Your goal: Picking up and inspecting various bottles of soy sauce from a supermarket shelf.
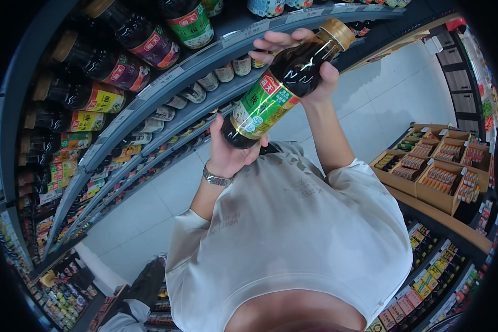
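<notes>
A soy sauce bottle [269, 95] with dark liquid, a green label and a gold cap is held aslant before my chest, its cap towards the upper right. My left hand [236, 149], with a metal-band watch [216, 176] on the wrist, cups the bottle's base. Around its shoulder curls my right hand [321, 81], thumb on one side and fingertips showing on the other; the palm is partly hidden behind the glass. Just beyond the bottle runs a shelf edge [228, 43] with price tags, where similar bottles with green labels [189, 25] and purple labels [155, 47] stand.
Lower shelf tiers [191, 106] hold jars and more bottles at the left. To the right stand partitioned display boxes [431, 162] of packaged goods above further shelves [427, 282]. Pale floor tiles [149, 211] lie between. Another person's trouser leg [145, 282] shows at the lower left.
</notes>
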Demonstrator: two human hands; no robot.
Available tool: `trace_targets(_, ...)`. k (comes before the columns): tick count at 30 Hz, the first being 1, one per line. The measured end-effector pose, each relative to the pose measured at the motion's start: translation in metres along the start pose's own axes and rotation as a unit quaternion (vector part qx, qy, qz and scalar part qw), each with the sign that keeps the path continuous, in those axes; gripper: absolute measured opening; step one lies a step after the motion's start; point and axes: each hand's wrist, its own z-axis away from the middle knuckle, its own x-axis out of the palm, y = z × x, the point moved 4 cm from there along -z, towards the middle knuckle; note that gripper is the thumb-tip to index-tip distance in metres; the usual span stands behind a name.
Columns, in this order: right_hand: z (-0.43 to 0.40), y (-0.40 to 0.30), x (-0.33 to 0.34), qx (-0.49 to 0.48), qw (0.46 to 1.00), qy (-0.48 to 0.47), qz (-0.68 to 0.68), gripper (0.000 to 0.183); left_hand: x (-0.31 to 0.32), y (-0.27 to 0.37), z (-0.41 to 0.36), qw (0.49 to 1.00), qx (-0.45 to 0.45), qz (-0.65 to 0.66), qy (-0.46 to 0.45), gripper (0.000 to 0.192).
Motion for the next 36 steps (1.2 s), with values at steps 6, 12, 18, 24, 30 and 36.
trace_targets(6, 0.006, 0.001, -0.016, 0.060, 0.995, 0.079, -0.013, 0.039, -0.001, -0.001, -0.007, 0.994, -0.012, -0.082, 0.069, 0.083)
trace_targets(12, 0.013, -0.004, -0.010, 0.080, 0.967, 0.211, 0.117, 0.032, -0.005, 0.003, -0.003, 0.967, 0.112, -0.185, 0.132, 0.064)
trace_targets(18, 0.013, -0.002, 0.005, 0.063, 0.959, 0.237, 0.142, 0.030, -0.015, 0.001, -0.002, 0.930, 0.162, -0.294, 0.149, 0.077)
trace_targets(24, 0.003, -0.006, 0.005, 0.097, 0.952, 0.101, 0.272, 0.062, -0.013, 0.000, -0.006, 0.998, 0.018, -0.010, 0.054, 0.080)
trace_targets(30, -0.008, 0.007, 0.012, 0.119, 0.962, 0.059, 0.240, 0.061, -0.011, -0.010, -0.008, 0.986, -0.080, 0.142, -0.035, 0.078)
trace_targets(36, -0.016, 0.008, 0.025, 0.178, 0.974, 0.023, 0.137, 0.039, -0.022, -0.009, -0.010, 0.984, -0.101, 0.137, -0.061, 0.076)
